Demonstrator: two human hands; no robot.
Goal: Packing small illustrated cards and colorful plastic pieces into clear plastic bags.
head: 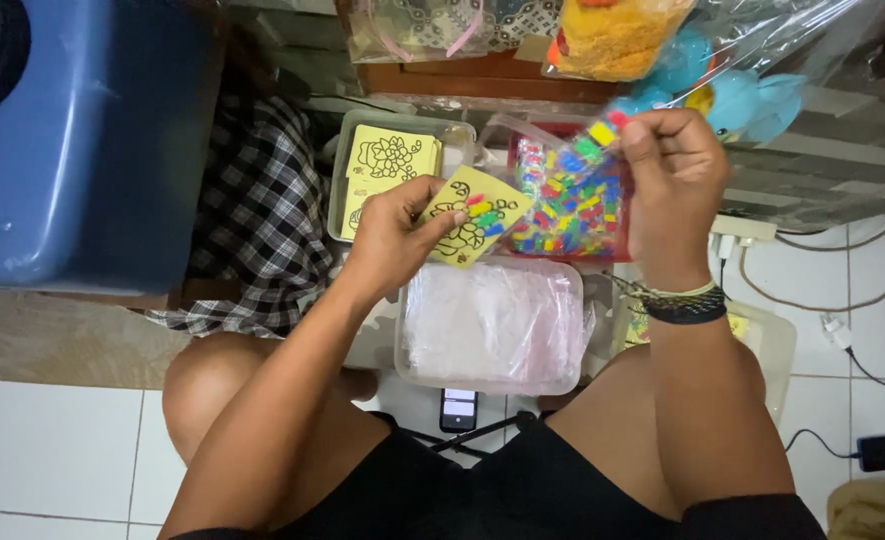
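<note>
**me:** Hands first, since you asked. Left hand (400, 228) is pinched shut on a small yellow card (473, 215) with a black line drawing and a few coloured bits on it. Thumb on top, fingers curled under, holding it by its left edge. The card sits tilted like a diamond.

**other:** and the right?

**me:** Right hand (675, 180) is closed around the top of a clear plastic bag (571, 205) stuffed with little sticks in red, yellow, green and blue. Fingers are bunched on the upper right corner, so the bag hangs down and to the left. The card's right corner is touching the bag, maybe slipped just inside the mouth, can't tell which from up here.

**other:** where's all this happening, on a table?

**me:** Nope, I'm sitting low with my knees apart, both hands up in the air over a clear tub (491, 325) full of empty plastic sleeves. That tub is right between my knees. Behind the bag there's a red tub (523, 150), mostly hidden. Left of that, a clear tray (347, 165) with more yellow cards (391, 165) stacked in it.

**other:** anything else around?

**me:** Phone (459, 408) on the tile floor just under the sleeve tub. Blue bin (93, 140) off to my left, checked cloth (263, 215) beside it. Bagged toys (723, 95) up at the top right, cables and a power strip (743, 230) by my right wrist, which has a stack of bracelets (685, 303) on it.
</note>
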